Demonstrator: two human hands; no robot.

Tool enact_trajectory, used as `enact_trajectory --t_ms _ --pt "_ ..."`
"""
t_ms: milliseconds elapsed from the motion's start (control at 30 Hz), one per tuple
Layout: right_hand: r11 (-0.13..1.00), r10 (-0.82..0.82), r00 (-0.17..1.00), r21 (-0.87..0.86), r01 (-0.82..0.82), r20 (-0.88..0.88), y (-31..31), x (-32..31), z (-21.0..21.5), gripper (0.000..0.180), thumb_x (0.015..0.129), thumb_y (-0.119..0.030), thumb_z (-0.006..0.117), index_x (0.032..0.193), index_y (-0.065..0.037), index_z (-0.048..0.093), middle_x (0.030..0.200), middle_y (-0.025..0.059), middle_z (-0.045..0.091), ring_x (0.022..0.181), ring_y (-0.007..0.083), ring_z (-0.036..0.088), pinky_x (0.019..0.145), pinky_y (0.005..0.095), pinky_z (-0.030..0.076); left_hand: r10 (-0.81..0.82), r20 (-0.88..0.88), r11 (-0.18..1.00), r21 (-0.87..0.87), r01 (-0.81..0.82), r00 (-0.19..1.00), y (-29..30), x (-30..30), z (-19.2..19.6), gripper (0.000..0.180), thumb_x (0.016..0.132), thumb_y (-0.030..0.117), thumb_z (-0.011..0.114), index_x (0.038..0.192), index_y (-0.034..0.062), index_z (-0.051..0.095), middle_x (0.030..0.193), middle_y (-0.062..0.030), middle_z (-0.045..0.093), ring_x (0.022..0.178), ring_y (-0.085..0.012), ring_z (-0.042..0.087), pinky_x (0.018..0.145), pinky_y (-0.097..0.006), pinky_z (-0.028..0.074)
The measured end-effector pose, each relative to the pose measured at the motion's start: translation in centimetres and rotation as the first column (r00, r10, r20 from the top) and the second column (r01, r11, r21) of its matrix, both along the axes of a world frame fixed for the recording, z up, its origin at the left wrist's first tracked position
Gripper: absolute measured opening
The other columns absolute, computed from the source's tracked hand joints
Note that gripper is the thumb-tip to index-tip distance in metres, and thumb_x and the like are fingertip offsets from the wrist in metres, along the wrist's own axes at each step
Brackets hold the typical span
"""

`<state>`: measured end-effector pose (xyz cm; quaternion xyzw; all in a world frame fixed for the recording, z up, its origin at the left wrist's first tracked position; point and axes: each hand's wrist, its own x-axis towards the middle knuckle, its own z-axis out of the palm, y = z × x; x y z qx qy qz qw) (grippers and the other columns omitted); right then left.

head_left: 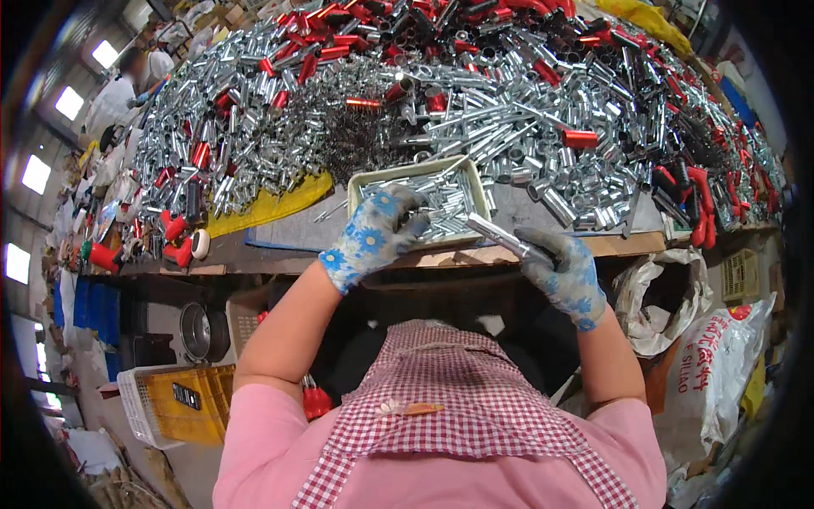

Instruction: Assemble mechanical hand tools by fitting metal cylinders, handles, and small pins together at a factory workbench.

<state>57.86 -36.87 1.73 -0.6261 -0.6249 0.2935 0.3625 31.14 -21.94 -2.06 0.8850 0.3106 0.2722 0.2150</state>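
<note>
Both my hands wear grey gloves with blue flowers. My left hand [377,227] is over the left part of a shallow cream tray [485,197], its fingers bent and the thumb apart from them. Nothing shows between them. Inside the tray lie many slim silver metal pins [454,197]. My right hand [555,265] is closed around the lower end of a shiny metal tube [500,235], which slants up left toward the tray's front right corner.
Behind the tray rises a wide heap of metal sockets and rods [509,127] with red parts. A yellow cloth [275,204] lies at left. Below the bench are a yellow crate [199,403] and a white sack [704,373]. Another person [127,89] is at far left.
</note>
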Motion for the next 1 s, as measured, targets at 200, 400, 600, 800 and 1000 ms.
enact_trajectory --t_ms 200,400,600,800,1000 --pt "0.967 0.095 0.978 0.217 -0.135 0.186 1.6 -0.2 -0.6 0.032 0.065 -0.012 0.068 0.096 -0.004 0.071 0.080 0.0163 0.068 0.072 0.0335 0.066 0.066 0.0398 0.052 -0.200 -0.139 0.970 -0.169 0.176 0.970 -2.0 0.6 4.0 0.035 0.082 0.018 0.072 0.113 0.0035 0.064 0.101 -0.0159 0.062 0.095 -0.0331 0.061 0.083 -0.040 0.049" --pt "0.907 0.214 0.932 0.295 -0.301 0.293 2.7 -1.9 -0.5 0.028 0.065 -0.016 0.073 0.091 -0.006 0.068 0.080 0.0150 0.067 0.072 0.0333 0.065 0.064 0.0407 0.052 -0.423 -0.140 0.899 0.061 0.434 0.895 -3.1 2.4 4.6 0.038 0.078 0.025 0.075 0.108 0.0027 0.064 0.090 -0.0147 0.060 0.083 -0.0344 0.060 0.073 -0.042 0.050" --pt "0.971 0.190 0.973 -0.120 -0.205 -0.128 3.8 -3.1 -0.5 0.058 0.068 -0.020 0.083 0.115 0.005 0.060 0.098 0.0193 0.067 0.093 0.0253 0.067 0.084 0.0343 0.052 -0.283 -0.346 0.909 0.199 0.365 0.894 -2.8 3.0 2.9 0.037 0.078 0.025 0.069 0.109 0.0050 0.061 0.093 -0.0102 0.058 0.087 -0.0290 0.061 0.068 -0.040 0.052" --pt "0.955 0.217 0.960 -0.164 -0.246 -0.177 5.0 -2.5 -0.9 0.084 0.069 -0.022 0.082 0.140 0.001 0.043 0.107 0.0192 0.068 0.097 0.0267 0.067 0.085 0.0357 0.052 -0.278 -0.416 0.891 0.226 0.395 0.866 -2.4 2.9 3.4 0.027 0.082 0.029 0.063 0.099 0.0079 0.063 0.089 -0.0057 0.059 0.087 -0.0234 0.062 0.067 -0.037 0.053" --pt "0.914 0.205 0.943 -0.293 -0.280 -0.263 5.1 -2.1 -1.9 0.040 0.076 -0.023 0.078 0.107 0.000 0.069 0.096 0.0151 0.071 0.085 0.0212 0.069 0.078 0.0333 0.052 -0.334 -0.349 0.845 0.302 0.442 0.876 -1.4 3.5 2.5 0.030 0.077 0.022 0.062 0.102 0.0055 0.062 0.091 -0.0085 0.060 0.082 -0.0250 0.063 0.066 -0.036 0.054"
